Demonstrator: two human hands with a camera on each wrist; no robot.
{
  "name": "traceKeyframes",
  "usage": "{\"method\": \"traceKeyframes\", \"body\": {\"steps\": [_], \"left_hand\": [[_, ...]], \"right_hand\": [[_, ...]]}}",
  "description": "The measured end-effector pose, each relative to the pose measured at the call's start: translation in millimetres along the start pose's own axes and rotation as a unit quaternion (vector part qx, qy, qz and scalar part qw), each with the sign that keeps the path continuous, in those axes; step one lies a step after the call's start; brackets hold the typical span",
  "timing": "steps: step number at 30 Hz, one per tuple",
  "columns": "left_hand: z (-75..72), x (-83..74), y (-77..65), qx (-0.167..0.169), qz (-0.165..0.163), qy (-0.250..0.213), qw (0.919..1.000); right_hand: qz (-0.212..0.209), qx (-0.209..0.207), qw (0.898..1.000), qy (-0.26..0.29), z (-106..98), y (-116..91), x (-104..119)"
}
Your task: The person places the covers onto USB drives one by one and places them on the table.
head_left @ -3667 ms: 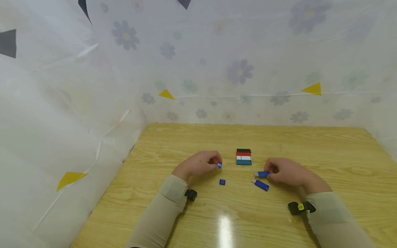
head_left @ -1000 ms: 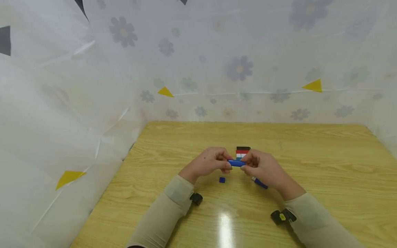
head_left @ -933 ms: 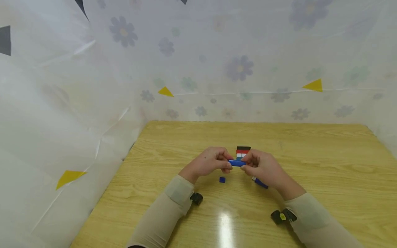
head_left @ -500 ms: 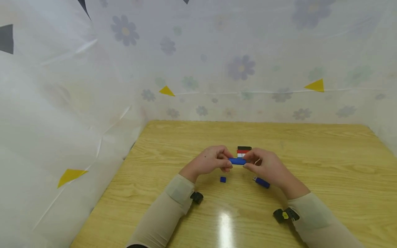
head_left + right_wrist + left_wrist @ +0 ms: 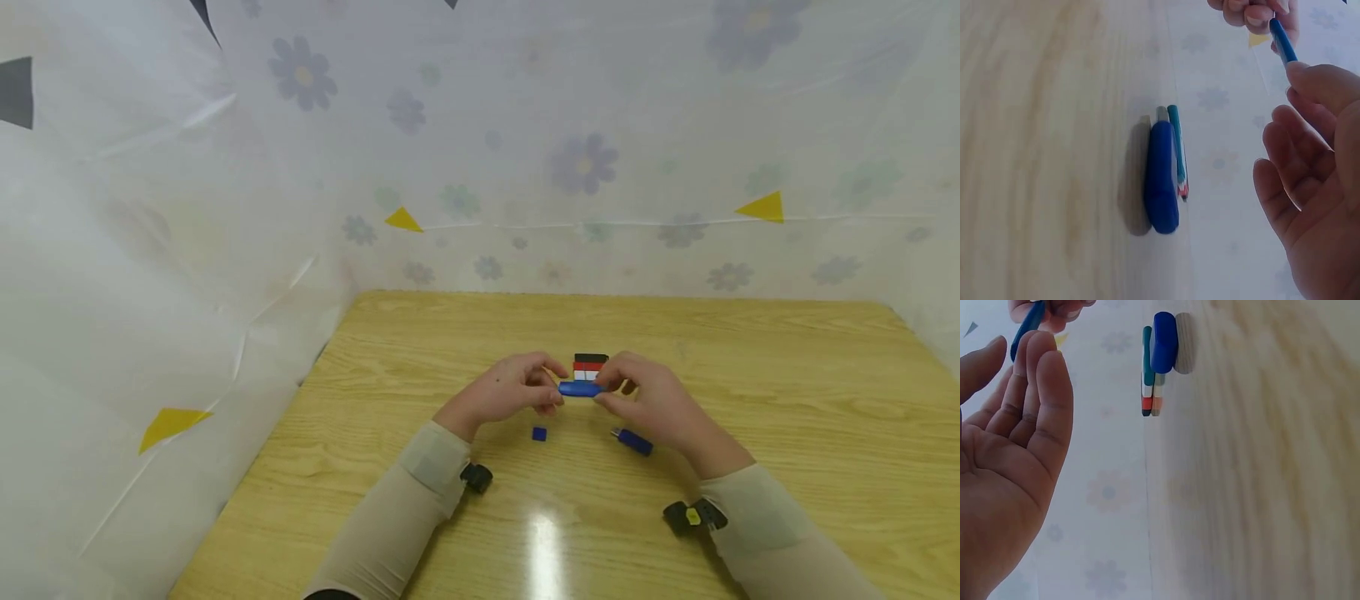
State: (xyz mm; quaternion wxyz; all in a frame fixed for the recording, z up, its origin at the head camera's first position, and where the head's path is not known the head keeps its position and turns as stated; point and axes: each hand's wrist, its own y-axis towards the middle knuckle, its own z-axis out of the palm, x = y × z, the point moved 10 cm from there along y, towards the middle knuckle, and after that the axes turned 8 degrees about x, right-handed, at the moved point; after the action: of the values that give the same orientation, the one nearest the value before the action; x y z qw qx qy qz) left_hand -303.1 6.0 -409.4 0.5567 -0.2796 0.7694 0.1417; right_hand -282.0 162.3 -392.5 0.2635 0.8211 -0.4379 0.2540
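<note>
My right hand [image 5: 648,402] pinches the right end of a blue USB flash drive [image 5: 580,389] between thumb and fingertips, above the table. The drive lies level, and no metal connector shows on it. At its left end is my left hand [image 5: 506,389], thumb and fingers parted and fairly straight in the left wrist view. Below, a second blue USB flash drive [image 5: 635,442] lies on the table, its metal plug bare and pointing left. A small blue cap [image 5: 539,434] lies to its left; in the left wrist view this cap [image 5: 1164,342] stands large in front.
Behind the hands, black, red and white flash drives [image 5: 590,367] lie side by side; a teal one [image 5: 1147,356] shows with them in the left wrist view. The wooden table [image 5: 420,333] meets a flowered plastic sheet [image 5: 480,183] at the back.
The cap in the left hand and the bare drive in the right came together into one blue body between the hands. Just now the left fingers parted and the drive shifted slightly right.
</note>
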Motion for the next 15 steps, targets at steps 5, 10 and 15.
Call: {"method": "traceKeyframes", "body": {"steps": [5,10,15], "left_hand": [[-8.1,0.0,-3.0,-0.021,-0.011,0.026,0.9994],[-14.6,3.4,-6.0,-0.034,-0.016,0.047,0.9982],[-16.8,6.2,-7.0,-0.034,-0.021,0.057,0.9976]], "right_hand": [[0.058,0.016,0.998,0.013,-4,-3,-22],[0.086,0.044,0.995,0.011,-5,-6,-38],[0.104,0.072,0.992,-0.003,-2,-7,-49]]}}
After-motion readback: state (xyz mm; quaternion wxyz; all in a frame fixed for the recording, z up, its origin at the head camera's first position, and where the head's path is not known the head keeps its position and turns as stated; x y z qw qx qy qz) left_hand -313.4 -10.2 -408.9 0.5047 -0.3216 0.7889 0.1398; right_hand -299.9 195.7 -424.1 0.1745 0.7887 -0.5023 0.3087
